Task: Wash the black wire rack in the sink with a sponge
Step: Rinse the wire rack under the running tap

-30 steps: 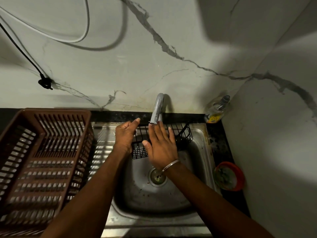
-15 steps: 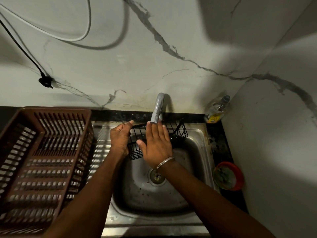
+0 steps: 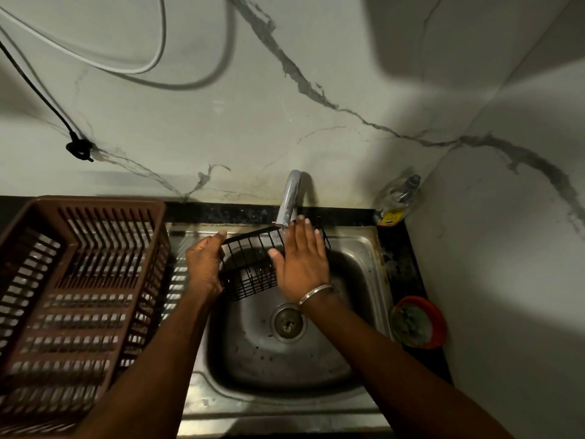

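1. Holding the black wire rack (image 3: 250, 270) over the back of the sink (image 3: 364, 248), I have it right under the tap (image 3: 289, 198). Its long axis runs left to right across the basin, and it is tilted and clear of the basin floor.
2. My left hand (image 3: 204, 264) grips the rack's left end, fingers curled round the wire. My right hand (image 3: 300, 261) lies flat on the right half, fingers straight and pinching nothing. The hands are apart, with bare grid between them.
3. The rack is thin, hard wire in a square grid, box-shaped with low walls. I judge it slippery when wet, with many crossings where dirt lodges.
4. No sponge shows in either hand, and the coming move turns on that. The right hand is the free one and the nearer to the red dish (image 3: 418, 321) on the dark worktop (image 3: 402, 267) right of the sink. The dish holds something greenish, perhaps a scrubber; I cannot tell.
5. The sink is dull stainless steel, its round drain (image 3: 287, 323) below the rack. Whether water runs I cannot say.
6. A brown slatted plastic basket (image 3: 79, 280) stands just beside my left forearm, and a clear bottle (image 3: 399, 198) stands in the back corner.
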